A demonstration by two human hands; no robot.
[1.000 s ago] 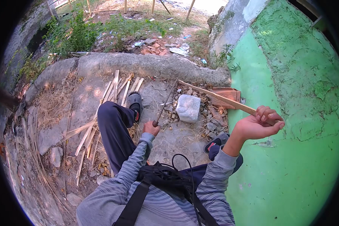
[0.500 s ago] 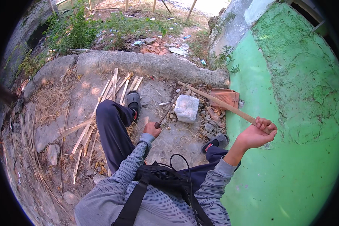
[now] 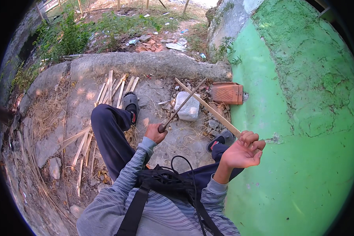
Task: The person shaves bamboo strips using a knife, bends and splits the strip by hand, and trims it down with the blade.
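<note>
Left hand point(image 3: 156, 133): closed in a fist around the dark, rounded handle of a narrow-bladed tool point(image 3: 181, 107). Its long thin blade slants up and to the right. Right hand point(image 3: 244, 150): palm turned upward, fingers curled over the near end of a wooden strip point(image 3: 213, 112), thumb lying out to the side. The strip slopes up and to the left, its far end in the air.

In our view, blade and strip cross above a white block point(image 3: 188, 106) on the ground; from this one angle we cannot tell whether they touch. Just right of the block we record a ribbed terracotta tile point(image 3: 227, 93), set near the foot of a green wall point(image 3: 279, 173).

To the left, we note more pale strips in two groups: an upper bundle point(image 3: 111, 88) beside the left shoe point(image 3: 130, 105), and a lower pile point(image 3: 82, 147) left of the bent knee. The right shoe point(image 3: 223, 138) stands below the block, partly screened by the right trouser leg. A low concrete kerb point(image 3: 145, 64) runs behind the work area. Beyond it we see green plants point(image 3: 72, 37) and scattered reddish shards point(image 3: 150, 46).
</note>
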